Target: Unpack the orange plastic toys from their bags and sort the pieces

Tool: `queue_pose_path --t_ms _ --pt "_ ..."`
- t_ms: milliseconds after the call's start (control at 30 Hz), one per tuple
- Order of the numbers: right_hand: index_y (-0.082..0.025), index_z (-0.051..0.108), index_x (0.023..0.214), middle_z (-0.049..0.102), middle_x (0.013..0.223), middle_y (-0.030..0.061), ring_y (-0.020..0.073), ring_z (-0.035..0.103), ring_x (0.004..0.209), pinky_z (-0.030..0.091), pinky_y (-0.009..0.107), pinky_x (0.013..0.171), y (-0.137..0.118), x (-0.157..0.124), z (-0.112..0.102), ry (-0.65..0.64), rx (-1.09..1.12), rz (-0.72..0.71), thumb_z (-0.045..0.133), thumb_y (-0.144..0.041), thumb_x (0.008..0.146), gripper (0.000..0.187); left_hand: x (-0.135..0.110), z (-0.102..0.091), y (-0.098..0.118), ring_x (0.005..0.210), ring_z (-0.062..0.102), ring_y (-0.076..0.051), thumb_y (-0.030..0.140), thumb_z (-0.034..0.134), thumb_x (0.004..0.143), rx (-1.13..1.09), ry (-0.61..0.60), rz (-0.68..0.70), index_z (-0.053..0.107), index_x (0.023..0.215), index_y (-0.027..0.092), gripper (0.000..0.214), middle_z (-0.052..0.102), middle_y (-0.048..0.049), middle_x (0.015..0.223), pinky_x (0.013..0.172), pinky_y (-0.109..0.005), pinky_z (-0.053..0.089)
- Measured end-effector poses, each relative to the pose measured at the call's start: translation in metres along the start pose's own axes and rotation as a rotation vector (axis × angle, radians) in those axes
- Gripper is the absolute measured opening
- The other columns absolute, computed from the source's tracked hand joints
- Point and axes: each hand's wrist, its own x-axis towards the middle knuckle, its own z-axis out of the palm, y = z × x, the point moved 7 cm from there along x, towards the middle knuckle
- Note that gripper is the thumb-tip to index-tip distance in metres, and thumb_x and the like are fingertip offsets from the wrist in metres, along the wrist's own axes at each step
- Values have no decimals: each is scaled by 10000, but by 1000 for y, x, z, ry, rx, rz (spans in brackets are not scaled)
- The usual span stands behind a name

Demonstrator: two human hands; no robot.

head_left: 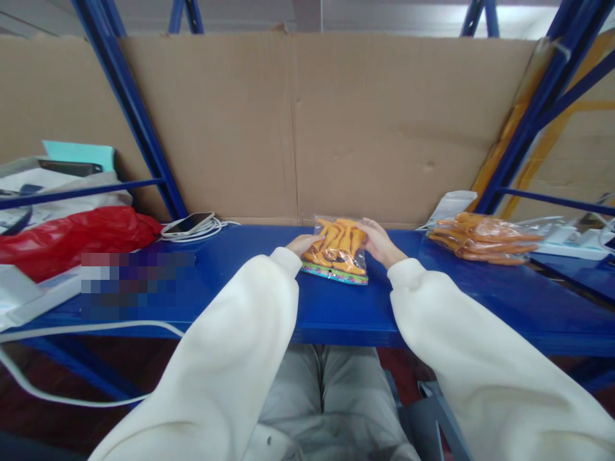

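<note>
Biggest of all, a tall cardboard sheet point(216, 128) walls off the back, and in front of it runs the blue table point(240, 307). Over on the left lies a bright red bag point(86, 234); across on the right, a pile of orange packets point(480, 237) in shiny wrap. And here, centre table near the cardboard, is the clear bag point(336, 246) of orange pieces! It looks light, its film thin, slick and crinkly, so it probably bends easily and could slide under a loose touch; the pieces inside seem soft rather than breakable. Now the hands: the left hand point(307, 243) touches its left edge, the right hand point(377, 240) its upper right side, but whether either pinches firmly cannot be told, with the undersides hidden. Smallest, the patterned strip point(336, 275) along the near edge: probably stiffer, a neat place to take hold, while both sides suit an even lift.
</note>
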Motion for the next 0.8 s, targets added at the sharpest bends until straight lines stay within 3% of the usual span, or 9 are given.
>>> queue_pose_path --t_ms 100,267,433,633,800 --pt "-197 548 833 626 624 -45 99 571 467 532 227 481 3 4 -9 83 -64 39 594 -131 875 91 -3 3 -1 570 677 -155 148 729 798 39 -29 -24 705 741 139 63 718 -29 624 601 -241 557" --pt "-179 542 762 598 546 -48 89 538 422 519 210 465 5 6 -17 165 -57 78 563 -156 922 163 -3 6 -4 496 645 -137 156 753 787 42 -80 -61 691 720 136 93 707 -17 596 529 -226 525" --pt "-177 569 793 637 584 -28 108 584 452 508 205 428 1 5 -8 24 -50 56 639 -84 838 125 2 1 -4 502 647 -145 161 780 757 24 -51 -40 697 707 139 99 710 -28 601 542 -235 524" --pt "-242 511 960 671 713 -69 119 657 571 552 210 501 -3 2 -1 -55 55 54 605 82 661 451 7 -5 -2 582 688 -162 156 723 796 -65 -1 -5 729 882 113 97 728 -38 645 635 -250 561" --pt "-265 491 995 660 732 -90 101 644 569 538 188 525 -9 -7 8 -154 93 51 486 89 614 520 6 -6 -3 553 680 -151 172 683 818 -155 -6 -41 696 1058 102 250 739 -38 678 628 -259 582"
